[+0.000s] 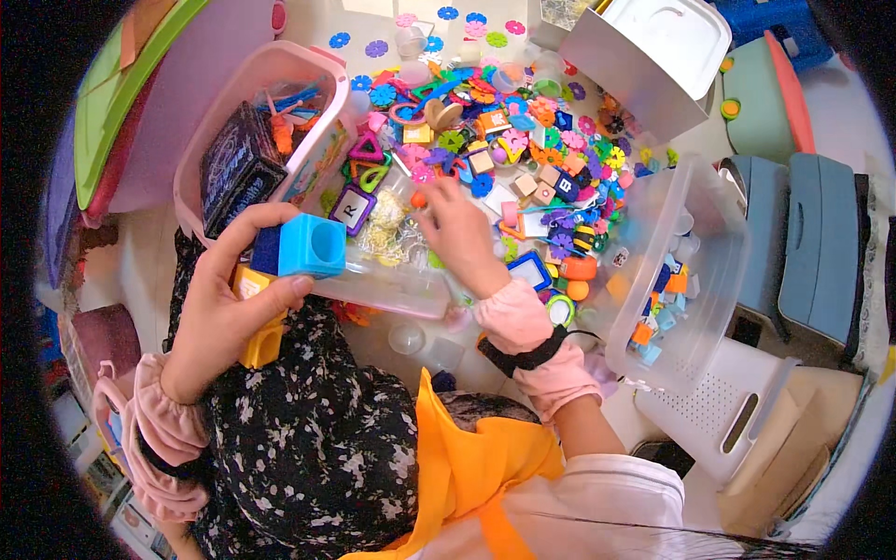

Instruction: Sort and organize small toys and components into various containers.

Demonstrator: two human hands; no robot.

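Note:
My left hand holds several plastic linking cubes together: a light blue cube at the front, a dark blue one behind it, and yellow ones below. My right hand reaches over the toy pile, fingers bent. A small orange-red piece is by its fingertips; whether they touch it I cannot tell. Beneath and left of those fingers lies a clear plastic container with pale shredded filler. A purple-framed tile bearing a letter lies between my hands.
Mixed toys, including flower-shaped discs and wooden blocks, cover the floor ahead. A pink bin holding a dark box stands left. At right, a clear tub contains linking cubes. A grey box stands at back right.

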